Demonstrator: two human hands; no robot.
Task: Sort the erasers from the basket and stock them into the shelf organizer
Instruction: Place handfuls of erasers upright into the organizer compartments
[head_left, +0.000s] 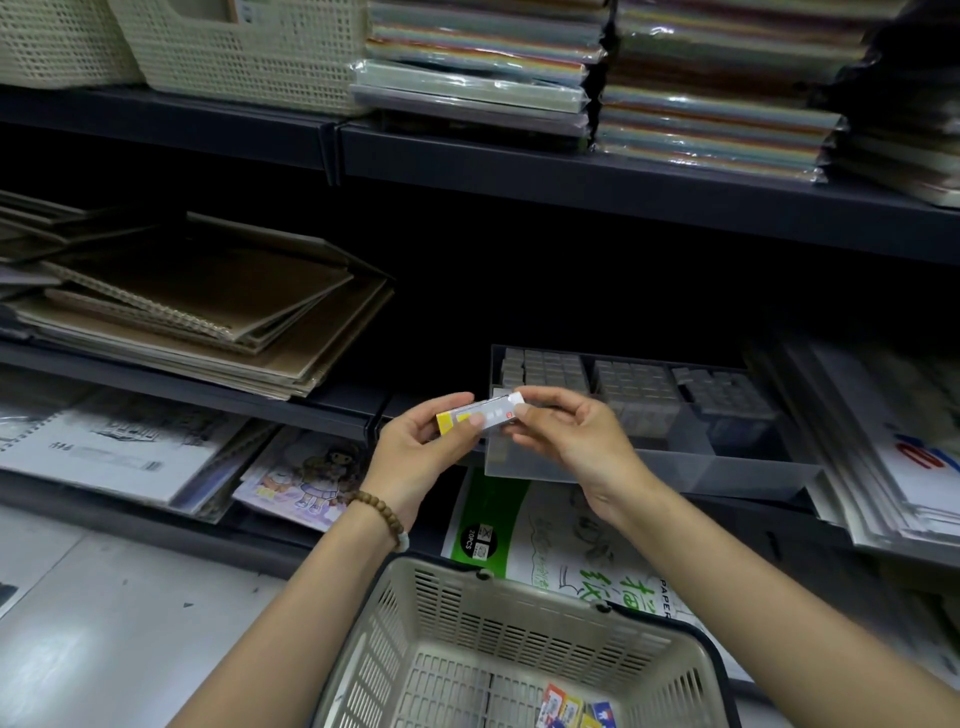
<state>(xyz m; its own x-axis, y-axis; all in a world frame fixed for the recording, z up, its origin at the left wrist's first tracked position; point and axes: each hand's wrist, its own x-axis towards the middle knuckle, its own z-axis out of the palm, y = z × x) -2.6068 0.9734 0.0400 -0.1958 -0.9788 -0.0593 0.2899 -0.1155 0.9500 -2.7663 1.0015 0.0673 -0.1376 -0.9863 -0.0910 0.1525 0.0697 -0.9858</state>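
Both of my hands hold a small stack of erasers (480, 418) with white and yellow sleeves, just in front of the shelf organizer. My left hand (423, 447) grips the yellow end, and my right hand (566, 436) pinches the white end. The clear shelf organizer (727, 467) sits on the middle shelf behind my hands, with rows of grey erasers packed in its back compartments. Below, the beige plastic basket (395, 623) hangs near my body, with a few colourful erasers (576, 709) on its bottom.
Spiral sketchbooks (208, 306) lie stacked on the shelf at left. Paper packs (550, 551) and colouring books (306, 478) lie on the lowest shelf. Wrapped paper stacks (717, 119) and woven baskets (249, 47) fill the top shelf. Flat packs (898, 447) lean to the right of the organizer.
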